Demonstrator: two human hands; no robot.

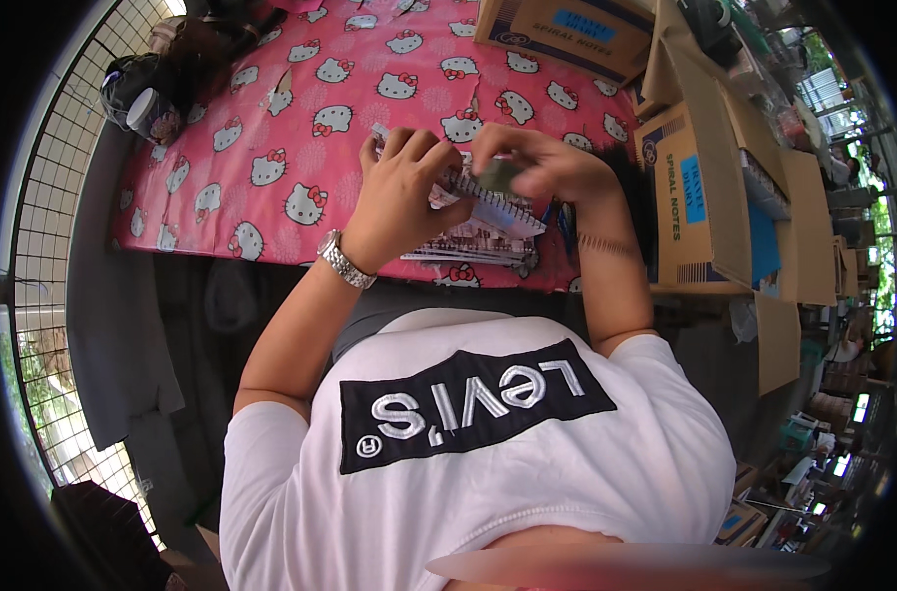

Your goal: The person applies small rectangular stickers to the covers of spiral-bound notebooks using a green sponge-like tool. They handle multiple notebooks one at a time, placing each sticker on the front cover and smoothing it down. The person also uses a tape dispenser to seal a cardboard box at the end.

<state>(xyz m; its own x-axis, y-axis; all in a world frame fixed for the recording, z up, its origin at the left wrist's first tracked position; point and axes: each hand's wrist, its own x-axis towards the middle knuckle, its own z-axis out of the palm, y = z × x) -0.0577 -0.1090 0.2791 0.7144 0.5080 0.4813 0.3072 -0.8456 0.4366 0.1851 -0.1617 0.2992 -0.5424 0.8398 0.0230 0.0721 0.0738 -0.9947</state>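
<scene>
My left hand (409,192), with a metal watch on its wrist, is closed on a spiral notebook (507,213) at the table's near edge. The notebook is tilted, and its row of dark wire coils faces toward my right. In my right hand (552,169) is a small dark green object (498,175), held just above the coils. That hand is partly smeared by motion, so the object's kind is unclear. Beneath the notebook lies a stack of notebooks (473,248) with printed covers, partly hidden by my hands.
A pink tablecloth (355,202) with cartoon cats covers the table. Cardboard boxes stand at the back (566,39) and at the right (680,197). Dark bags (138,84) and a white cylinder (143,108) sit at the far left. Blue-handled scissors or a similar tool (566,222) lie beside my right wrist.
</scene>
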